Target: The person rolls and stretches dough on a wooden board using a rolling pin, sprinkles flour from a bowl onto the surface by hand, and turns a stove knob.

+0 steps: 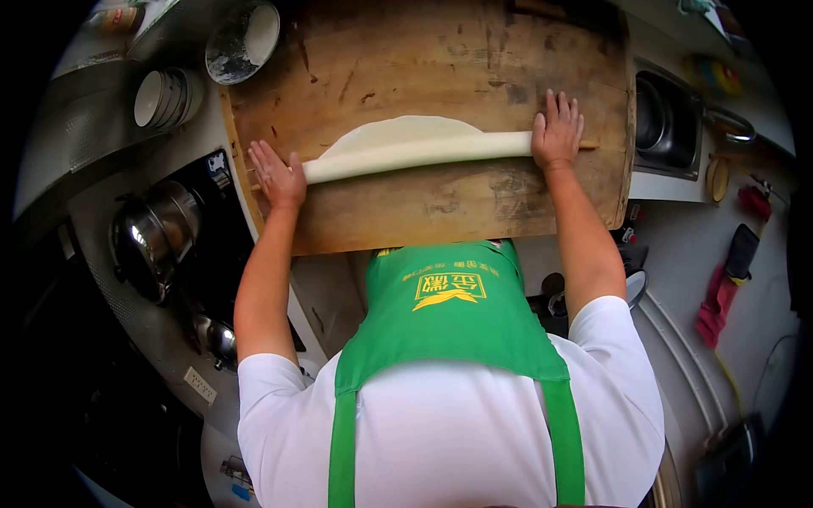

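Observation:
A sheet of pale dough is wrapped around a long wooden rolling pin, with a rounded flap lying flat beyond the roll. The pin lies across a worn wooden board, its right tip bare. My left hand rests at the left end of the dough roll, fingers stretched out over the pin. At the opposite end, my right hand lies with its palm on the roll and its fingers extended forward. Both palms hide parts of the pin, and the dough covers its middle.
A floury metal bowl stands at the board's far left corner, near stacked bowls. A lidded steel pot sits on the left. To the right is a sink with a faucet. The board's front edge meets my green apron.

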The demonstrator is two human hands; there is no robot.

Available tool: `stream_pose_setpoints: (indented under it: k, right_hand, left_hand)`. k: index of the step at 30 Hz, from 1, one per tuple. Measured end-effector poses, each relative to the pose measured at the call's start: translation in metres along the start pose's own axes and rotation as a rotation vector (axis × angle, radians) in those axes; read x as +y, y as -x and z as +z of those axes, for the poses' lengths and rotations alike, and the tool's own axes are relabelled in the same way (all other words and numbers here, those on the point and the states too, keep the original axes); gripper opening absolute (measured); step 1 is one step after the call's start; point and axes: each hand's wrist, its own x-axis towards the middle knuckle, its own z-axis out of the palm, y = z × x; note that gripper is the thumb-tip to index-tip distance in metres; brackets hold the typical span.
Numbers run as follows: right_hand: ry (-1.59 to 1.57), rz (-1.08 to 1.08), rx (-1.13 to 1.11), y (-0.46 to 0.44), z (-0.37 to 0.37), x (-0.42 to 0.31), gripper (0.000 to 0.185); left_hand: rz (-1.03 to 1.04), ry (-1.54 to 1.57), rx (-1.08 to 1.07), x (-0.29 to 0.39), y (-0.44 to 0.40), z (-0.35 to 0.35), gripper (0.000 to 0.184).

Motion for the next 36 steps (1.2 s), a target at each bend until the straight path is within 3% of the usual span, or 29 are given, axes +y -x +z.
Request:
stream_pose_setpoints:
  k: [2, 7, 11, 13, 14, 16, 18, 19, 21, 23, 27, 32, 34, 36]
  right_hand:
    - [-0.001, 0.158, 0.058, -0.012, 0.003, 0.002, 0.062]
    - [0.066, 0.132, -0.002, 0.084, 0.001, 0.035, 0.061]
    - [0.070, 0.118, -0.031, 0.049, -0.003, 0.039, 0.060]
    - [0.109, 0.174, 0.013, 0.008, -0.009, 0.022, 0.060]
    - [0.083, 0.161, 0.055, -0.010, -0.009, 0.015, 0.061]
    - [-0.033, 0.053, 0.116, -0.029, -0.017, -0.016, 0.064]
    - [-0.168, -0.102, 0.096, -0.015, -0.018, -0.078, 0.066]
    - [-0.213, -0.157, 0.064, -0.001, -0.015, -0.111, 0.066]
    - [-0.042, -0.275, -0.230, 0.019, -0.010, -0.160, 0.068]
    - [-0.039, -0.243, -0.160, -0.011, 0.006, -0.166, 0.068]
    - [-0.091, -0.123, -0.008, -0.051, 0.007, -0.151, 0.068]
    - [-0.079, -0.244, -0.014, 0.045, 0.009, -0.095, 0.069]
    - [-0.094, -0.373, -0.049, 0.041, 0.003, -0.086, 0.067]
    - [-0.047, -0.322, -0.062, -0.001, -0.002, -0.085, 0.066]
  left_hand:
    - [-0.061, 0.021, 0.065, 0.003, -0.003, 0.002, 0.089]
    - [0.018, 0.020, 0.006, -0.028, 0.099, 0.001, 0.079]
    - [-0.007, -0.020, 0.013, -0.028, 0.057, -0.004, 0.068]
    - [-0.303, -0.132, -0.117, -0.005, 0.004, -0.026, 0.057]
    - [-0.299, -0.130, -0.108, 0.003, -0.002, -0.030, 0.057]
    - [0.204, -0.079, 0.218, 0.040, -0.009, -0.028, 0.053]
    - [0.547, 0.028, 0.029, 0.099, 0.014, -0.018, 0.062]
    - [0.583, 0.026, -0.051, 0.133, 0.029, -0.010, 0.069]
    - [0.570, 0.042, -0.122, 0.171, 0.027, 0.007, 0.069]
    - [0.397, -0.116, -0.005, 0.194, -0.005, 0.018, 0.070]
    - [0.331, -0.057, -0.032, 0.165, -0.054, 0.016, 0.080]
    - [0.384, -0.019, -0.033, 0.113, 0.068, 0.020, 0.085]
    - [0.408, -0.043, -0.079, 0.101, 0.063, 0.015, 0.085]
    - [0.496, -0.053, -0.069, 0.099, 0.020, 0.007, 0.087]
